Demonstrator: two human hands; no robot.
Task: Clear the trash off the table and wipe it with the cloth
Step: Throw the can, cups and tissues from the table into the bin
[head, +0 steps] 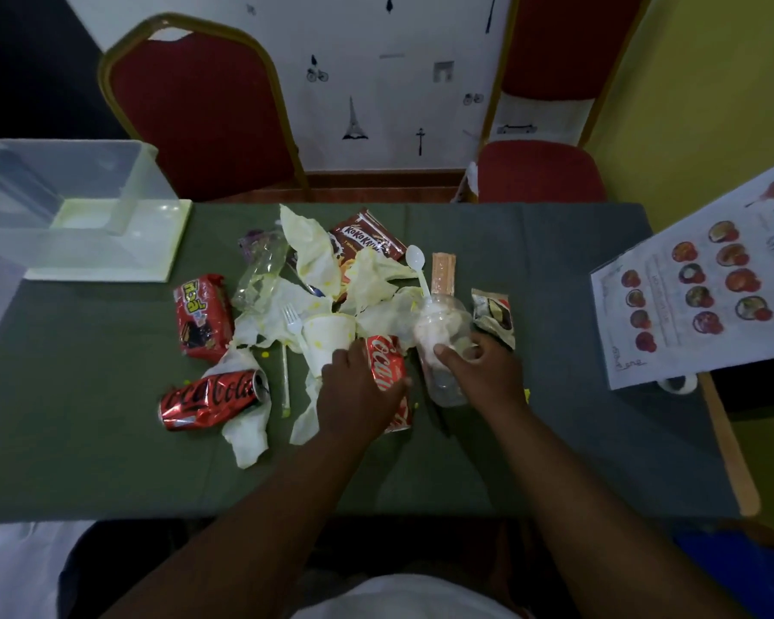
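Trash lies heaped on the green table (108, 440). My left hand (358, 390) grips a red cola can (385, 366) near the middle. My right hand (483, 373) grips a clear plastic cup (441, 346) with a white spoon (418, 268) standing in it. A second crushed cola can (211, 397) lies at the left front. Among crumpled stained napkins (313, 247) lie a white paper cup (329, 335), a plastic fork (292, 319), a clear bottle (260, 274), a red snack pack (202, 317), a chocolate cereal packet (367, 236), a wafer pack (443, 272) and a silver wrapper (494, 317). No cloth is in view.
A clear plastic bin (59, 203) stands at the table's far left corner. A printed menu sheet (707, 283) hangs over the right edge. Two red chairs (197, 118) stand behind the table against the wall. A straw (284, 377) lies between the cans.
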